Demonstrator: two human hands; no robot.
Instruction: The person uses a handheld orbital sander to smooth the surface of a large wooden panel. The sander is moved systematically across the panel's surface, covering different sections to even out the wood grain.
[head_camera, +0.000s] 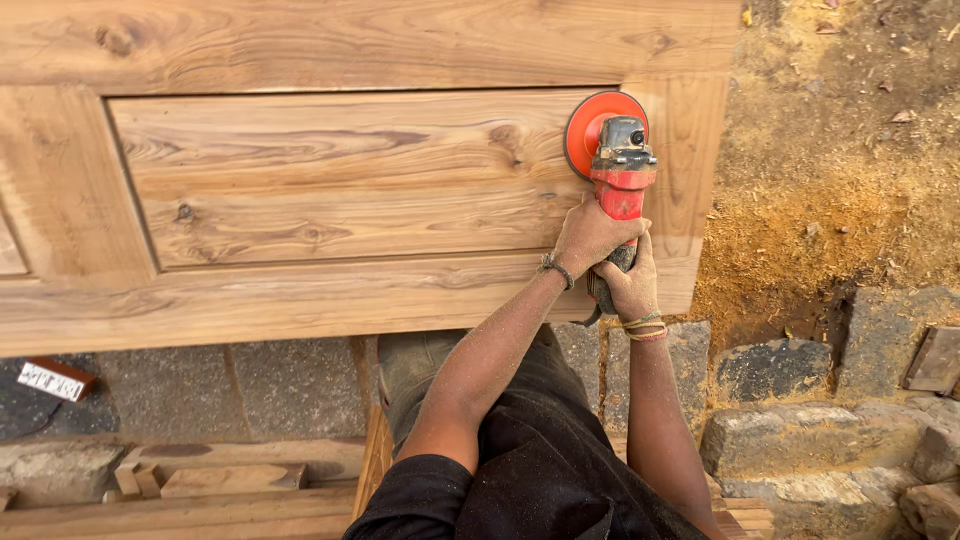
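Clearly, my left hand and right hand both gripped the red grinder by its body — heavy, stiff, wanting two hands on the wooden door.

- Red angle grinder: orange sanding disc flat against the panel's upper right corner, body pointing back toward the person.
- Wooden door: pale, knotty, grained, lying flat with a recessed panel.

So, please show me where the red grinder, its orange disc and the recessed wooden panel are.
red grinder (621, 175): head view, on its red body above the hands.
orange disc (586, 125): head view, on the disc's left part.
recessed wooden panel (340, 175): head view, on the panel's bare middle.
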